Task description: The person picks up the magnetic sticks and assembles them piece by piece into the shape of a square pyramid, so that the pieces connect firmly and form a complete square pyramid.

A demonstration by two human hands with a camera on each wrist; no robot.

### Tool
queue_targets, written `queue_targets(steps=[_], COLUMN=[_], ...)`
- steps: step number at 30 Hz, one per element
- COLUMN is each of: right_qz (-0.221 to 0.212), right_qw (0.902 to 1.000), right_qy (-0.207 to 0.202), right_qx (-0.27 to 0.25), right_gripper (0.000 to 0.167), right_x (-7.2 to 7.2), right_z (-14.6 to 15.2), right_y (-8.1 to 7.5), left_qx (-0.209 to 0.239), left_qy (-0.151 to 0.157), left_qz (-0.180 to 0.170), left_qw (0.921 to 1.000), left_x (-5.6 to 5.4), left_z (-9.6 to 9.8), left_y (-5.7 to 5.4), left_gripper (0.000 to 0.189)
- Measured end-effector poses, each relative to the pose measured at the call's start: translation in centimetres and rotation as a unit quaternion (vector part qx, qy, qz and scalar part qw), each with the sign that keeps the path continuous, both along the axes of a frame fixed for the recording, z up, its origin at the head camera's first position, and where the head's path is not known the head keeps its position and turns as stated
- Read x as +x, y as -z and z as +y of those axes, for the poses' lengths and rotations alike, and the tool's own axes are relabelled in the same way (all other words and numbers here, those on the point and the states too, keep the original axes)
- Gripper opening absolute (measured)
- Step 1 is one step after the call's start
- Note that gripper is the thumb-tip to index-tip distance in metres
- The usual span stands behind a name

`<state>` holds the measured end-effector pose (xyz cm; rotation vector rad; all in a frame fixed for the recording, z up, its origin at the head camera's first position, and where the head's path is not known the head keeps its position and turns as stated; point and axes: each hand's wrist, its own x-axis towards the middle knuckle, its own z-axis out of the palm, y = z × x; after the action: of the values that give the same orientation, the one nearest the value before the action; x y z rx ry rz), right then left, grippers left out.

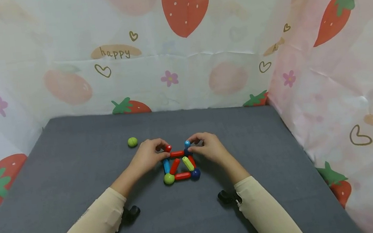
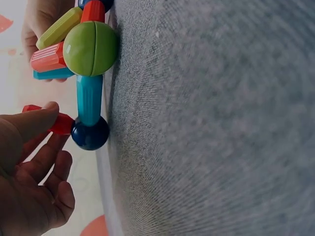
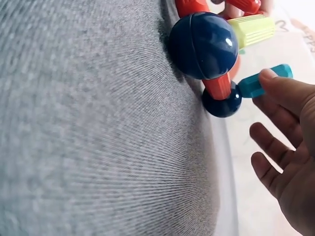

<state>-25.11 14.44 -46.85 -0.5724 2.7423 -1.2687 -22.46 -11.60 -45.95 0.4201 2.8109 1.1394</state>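
Observation:
A four-sided frame of magnetic rods and balls lies on the table. Its near corners are a green ball (image 1: 169,178) and a dark blue ball (image 1: 195,174); dark blue balls form the far corners, the left one (image 2: 90,133) hidden by fingers in the head view. My left hand (image 1: 147,154) pinches a red rod (image 2: 61,124) standing on that far left ball. Between thumb and fingers, my right hand (image 1: 210,147) holds a blue rod (image 3: 251,86) on the far right ball (image 3: 222,101). From the near balls rise a red rod (image 1: 175,166) and a yellow-green rod (image 1: 188,163).
A loose green ball (image 1: 132,142) lies beyond the left hand on the grey tabletop (image 1: 170,224). Behind and at the sides hangs a strawberry-print curtain (image 1: 188,70). Dark wrist cameras stick out at the left sleeve (image 1: 97,213) and the right sleeve (image 1: 264,207).

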Motion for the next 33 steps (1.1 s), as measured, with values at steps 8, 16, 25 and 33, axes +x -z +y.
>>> queue_targets(steps=[8, 16, 25, 33], right_qz=[0.021, 0.05, 0.094, 0.137], right_qw=[0.9994, 0.9964, 0.9872, 0.9711], right_qy=[-0.017, -0.049, -0.086, -0.123], right_qx=[0.021, 0.047, 0.096, 0.152], right_gripper=[0.015, 0.013, 0.016, 0.018], right_x=[0.1, 0.2, 0.4, 0.3], right_z=[-0.1, -0.4, -0.6, -0.6], right_y=[0.2, -0.2, -0.8, -0.9], left_qx=[-0.032, -0.079, -0.115, -0.129], left_qy=[0.016, 0.032, 0.081, 0.104], left_qz=[0.013, 0.032, 0.058, 0.063], left_qw=[0.9993, 0.9958, 0.9883, 0.9842], left_x=[0.1, -0.2, -0.4, -0.5], left_z=[0.3, 0.5, 0.5, 0.5], left_y=[-0.1, -0.3, -0.9, -0.8], left_gripper=[0.015, 0.016, 0.021, 0.023])
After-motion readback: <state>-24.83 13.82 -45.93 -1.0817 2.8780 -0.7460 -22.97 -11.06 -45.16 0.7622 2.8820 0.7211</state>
